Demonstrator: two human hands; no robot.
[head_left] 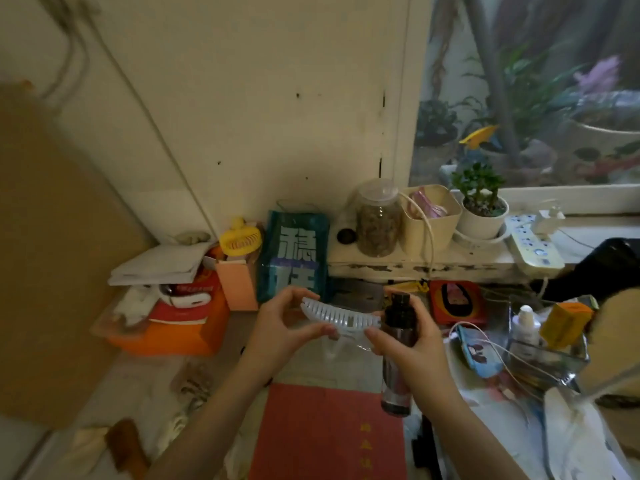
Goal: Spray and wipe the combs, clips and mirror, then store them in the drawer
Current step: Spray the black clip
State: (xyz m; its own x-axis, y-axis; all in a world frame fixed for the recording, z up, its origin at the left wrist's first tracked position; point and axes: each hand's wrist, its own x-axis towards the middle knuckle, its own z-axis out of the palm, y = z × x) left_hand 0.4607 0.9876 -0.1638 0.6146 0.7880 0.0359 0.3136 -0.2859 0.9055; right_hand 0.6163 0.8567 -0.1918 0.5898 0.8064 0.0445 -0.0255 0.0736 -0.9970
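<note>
Fingers of my left hand pinch the left end of a pale lavender, curved plastic comb with a row of short teeth, thumb underneath and the other fingertips curled over its top edge. I hold it in the air above the cluttered tabletop, in front of a teal paper bag with large white characters. The comb's long axis runs almost level from left to right, sagging slightly in the middle, and its teeth side faces up and towards me. Its right tip comes right up against a dark, smoky translucent spray bottle with a black pump head.

My right hand wraps that bottle around its middle, holding it upright with the base hanging below my palm. Whether a finger rests on the pump head I cannot tell. The nozzle sits just above and beside the comb's right end, so I judge the spray would only catch that tip as things stand; the whole length of teeth lies leftward from the bottle. Covering the comb likely calls for drawing the bottle back a little, or sliding the comb rightward past the nozzle. No wiping cloth is in either hand. A red booklet with gold characters lies below my wrists.
</note>
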